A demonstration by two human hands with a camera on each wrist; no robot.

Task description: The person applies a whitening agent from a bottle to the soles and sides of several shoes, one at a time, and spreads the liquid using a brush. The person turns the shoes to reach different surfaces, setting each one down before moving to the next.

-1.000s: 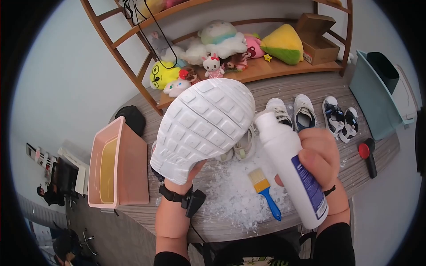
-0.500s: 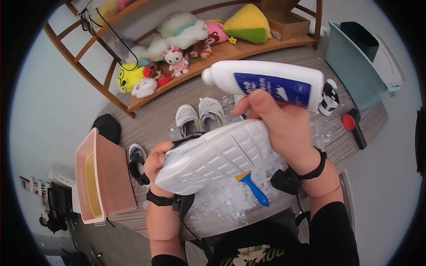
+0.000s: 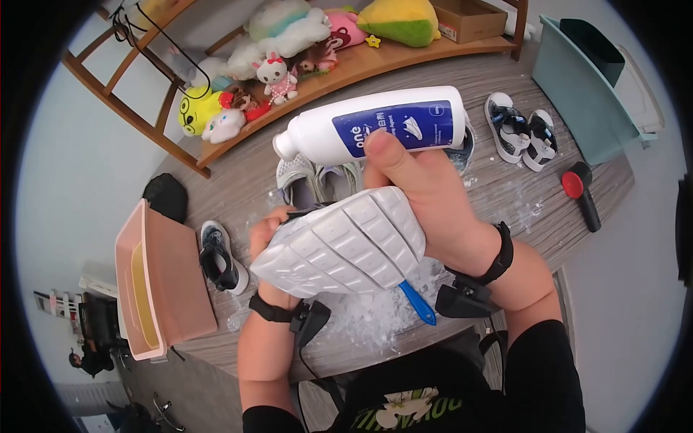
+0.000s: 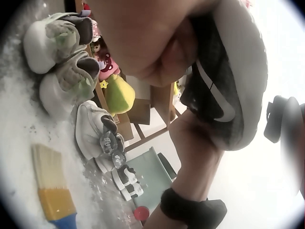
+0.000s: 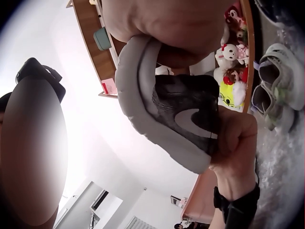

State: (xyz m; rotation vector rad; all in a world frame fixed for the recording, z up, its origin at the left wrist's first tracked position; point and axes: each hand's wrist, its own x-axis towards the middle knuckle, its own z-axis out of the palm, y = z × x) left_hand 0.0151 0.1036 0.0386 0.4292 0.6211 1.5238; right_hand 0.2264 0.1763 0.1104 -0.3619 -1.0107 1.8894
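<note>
A black shoe (image 5: 181,102) with a white swoosh and thick white sole is raised over the table, its ridged sole (image 3: 343,249) facing the head camera. My left hand (image 3: 267,229) grips it at the left end by the dark upper. My right hand (image 3: 440,206) is at the sole's other end and also holds a white bottle (image 3: 310,133) with a blue label. The bottle lies nearly sideways above the shoe, its neck pointing left. A paintbrush (image 3: 419,303) with a blue handle lies below, its bristles hidden by the sole in the head view.
White powder or flakes (image 3: 368,321) cover the tabletop. Pale shoes (image 3: 296,180) stand behind the held one, black-and-white shoes (image 3: 509,130) at right, a dark shoe (image 3: 216,263) at left. A pink bin (image 3: 173,274), a teal bin (image 3: 577,108) and a shelf of plush toys (image 3: 278,79) surround them.
The shoe has been lowered and its sole turned from upright to a slant. The bottle has swung from the right to lie sideways above it, and the right hand has come to the shoe.
</note>
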